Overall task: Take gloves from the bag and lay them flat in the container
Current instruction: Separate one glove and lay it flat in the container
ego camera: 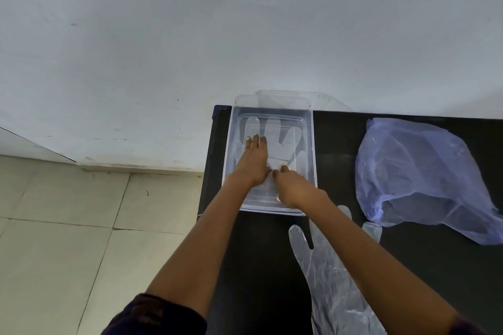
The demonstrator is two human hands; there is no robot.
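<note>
A clear plastic container point(312, 144) stands at the far left of the black table. Inside it a thin clear glove point(283, 141) lies spread with its fingers pointing away from me. My left hand point(251, 162) presses flat on the glove's left side, fingers together. My right hand point(292, 186) rests on the glove's cuff end, fingers curled as if pinching the film. A second clear glove point(324, 266) lies flat on the table near me, partly under my right forearm. The crumpled blue bag point(419, 171) sits to the right.
The container's clear lid point(288, 99) leans against the white wall behind it. The black table point(337, 149) ends just left of the container, with a tiled floor point(68, 226) below. Another glove's fingertip point(373, 230) shows near the bag.
</note>
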